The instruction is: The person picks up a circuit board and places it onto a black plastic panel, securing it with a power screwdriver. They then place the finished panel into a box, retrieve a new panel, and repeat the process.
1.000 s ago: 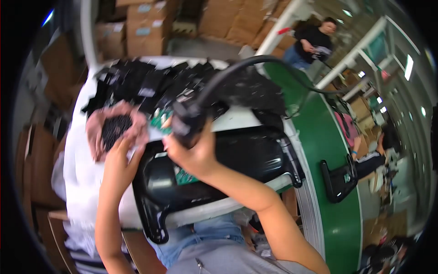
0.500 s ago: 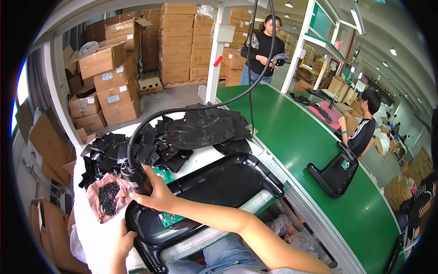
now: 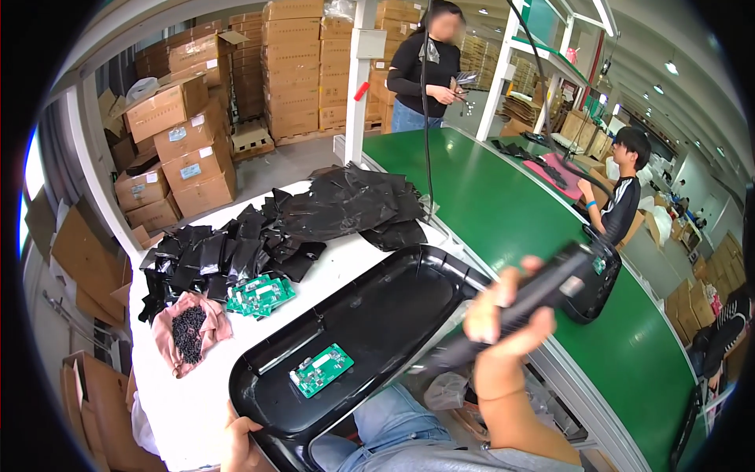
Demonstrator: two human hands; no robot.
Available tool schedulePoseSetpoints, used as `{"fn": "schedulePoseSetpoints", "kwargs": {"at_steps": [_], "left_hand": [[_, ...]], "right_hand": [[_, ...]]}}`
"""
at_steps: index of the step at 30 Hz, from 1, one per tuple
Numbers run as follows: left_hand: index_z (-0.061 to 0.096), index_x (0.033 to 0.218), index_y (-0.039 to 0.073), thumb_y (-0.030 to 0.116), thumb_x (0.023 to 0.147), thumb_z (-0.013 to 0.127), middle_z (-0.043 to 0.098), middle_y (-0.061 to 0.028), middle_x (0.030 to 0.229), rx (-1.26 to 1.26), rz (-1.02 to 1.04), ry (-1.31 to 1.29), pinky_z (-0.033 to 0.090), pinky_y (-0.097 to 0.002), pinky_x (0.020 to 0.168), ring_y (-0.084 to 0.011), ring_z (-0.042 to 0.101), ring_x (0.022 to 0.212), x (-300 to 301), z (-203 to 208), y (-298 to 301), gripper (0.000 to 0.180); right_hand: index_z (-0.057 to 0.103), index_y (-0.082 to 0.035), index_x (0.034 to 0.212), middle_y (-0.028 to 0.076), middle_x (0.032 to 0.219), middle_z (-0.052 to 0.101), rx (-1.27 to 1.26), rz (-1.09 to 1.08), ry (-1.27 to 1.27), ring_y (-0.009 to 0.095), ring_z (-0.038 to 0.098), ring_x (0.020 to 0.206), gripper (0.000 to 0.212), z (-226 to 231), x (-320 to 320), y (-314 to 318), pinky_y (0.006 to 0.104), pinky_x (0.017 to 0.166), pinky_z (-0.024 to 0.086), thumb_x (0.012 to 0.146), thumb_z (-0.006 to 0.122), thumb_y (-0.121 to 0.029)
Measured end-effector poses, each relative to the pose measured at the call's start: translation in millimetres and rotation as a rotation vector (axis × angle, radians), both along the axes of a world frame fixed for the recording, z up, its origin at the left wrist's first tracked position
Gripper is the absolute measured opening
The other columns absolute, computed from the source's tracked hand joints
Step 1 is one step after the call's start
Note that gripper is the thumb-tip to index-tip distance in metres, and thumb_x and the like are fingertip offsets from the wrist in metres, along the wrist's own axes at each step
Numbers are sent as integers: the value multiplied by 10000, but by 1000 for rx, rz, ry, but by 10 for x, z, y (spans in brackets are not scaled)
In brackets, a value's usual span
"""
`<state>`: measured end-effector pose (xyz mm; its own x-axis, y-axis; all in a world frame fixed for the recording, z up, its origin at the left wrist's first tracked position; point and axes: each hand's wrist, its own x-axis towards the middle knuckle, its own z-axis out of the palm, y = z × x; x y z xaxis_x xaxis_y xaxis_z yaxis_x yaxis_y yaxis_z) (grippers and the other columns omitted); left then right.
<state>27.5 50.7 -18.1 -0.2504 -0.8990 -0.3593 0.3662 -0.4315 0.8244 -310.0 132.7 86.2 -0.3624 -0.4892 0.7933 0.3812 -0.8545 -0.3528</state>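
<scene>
My right hand [image 3: 503,318] is raised over the right edge of the work surface, wrapped round a black corded electric screwdriver [image 3: 543,291], blurred by motion; its tip points down and left. Before me lies a large black plastic shell [image 3: 370,307] with raised rims. A green circuit board [image 3: 322,370] sits inside it, toward the near left end. At the shell's near left corner, my left hand [image 3: 238,440] grips the rim, its fingers partly hidden. Several loose green circuit boards [image 3: 259,296] lie beyond the shell, beside a pink cloth bag [image 3: 216,321] of small black screws [image 3: 187,334].
Black plastic pouches [image 3: 338,208] are heaped at the back of the white table [image 3: 169,393]. A green conveyor belt [image 3: 487,212] runs along the right, carrying another black shell [image 3: 586,303]. One person [image 3: 429,71] stands beyond it; another [image 3: 621,189] sits alongside. Cardboard boxes [image 3: 193,157] stand behind.
My right hand has lifted the electric screwdriver away from the shell's left end and swung it right. The shell sits slightly further right, and its circuit board is now uncovered.
</scene>
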Motion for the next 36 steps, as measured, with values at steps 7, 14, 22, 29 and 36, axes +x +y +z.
{"fn": "schedulePoseSetpoints", "kwargs": {"at_steps": [7, 14, 22, 29, 36], "left_hand": [[469, 1087, 33, -21, 521, 399, 551, -125, 958, 49, -195, 61, 499, -371, 767, -259, 556, 864, -901, 257, 33, 572], [528, 887, -17, 11, 616, 427, 574, -118, 856, 120, -540, 190, 469, -364, 723, -241, 557, 798, -2596, 320, -146, 290], [174, 1058, 59, 11, 668, 469, 363, -211, 1025, -21, -528, 102, 493, -478, 571, -313, 503, 851, -4722, 10, -250, 492], [51, 1203, 51, 133, 747, 536, 335, -207, 1146, -135, -694, 89, 462, -496, 724, -333, 486, 952, -5876, -150, -42, 671], [206, 1317, -6, 278, 838, 507, 301, -166, 1266, -502, -851, -342, 385, -373, 894, -294, 418, 1093, -5847, -370, -193, 632]], "right_hand": [[273, -40, 1175, 146, 764, 476, 44, -328, 224, 222, 525, 454, 576, -403, -638, 1387, 322, 384, 467, 776, 632, -248], [276, -39, 1161, 170, 786, 507, 97, -443, 228, 246, 546, 485, 575, -761, -919, 1925, 342, 410, 478, 767, 646, -235], [278, -44, 1163, 184, 814, 517, 174, -486, 240, 255, 554, 502, 581, -1065, -1289, 2204, 351, 440, 488, 759, 657, -220], [279, -43, 1171, 189, 840, 520, 180, -592, 197, 254, 564, 529, 578, -1185, -1439, 2188, 349, 449, 493, 761, 653, -204], [281, -38, 1176, 186, 855, 521, 182, -596, 279, 244, 570, 545, 578, -1144, -1462, 2052, 336, 445, 492, 765, 649, -210]]}}
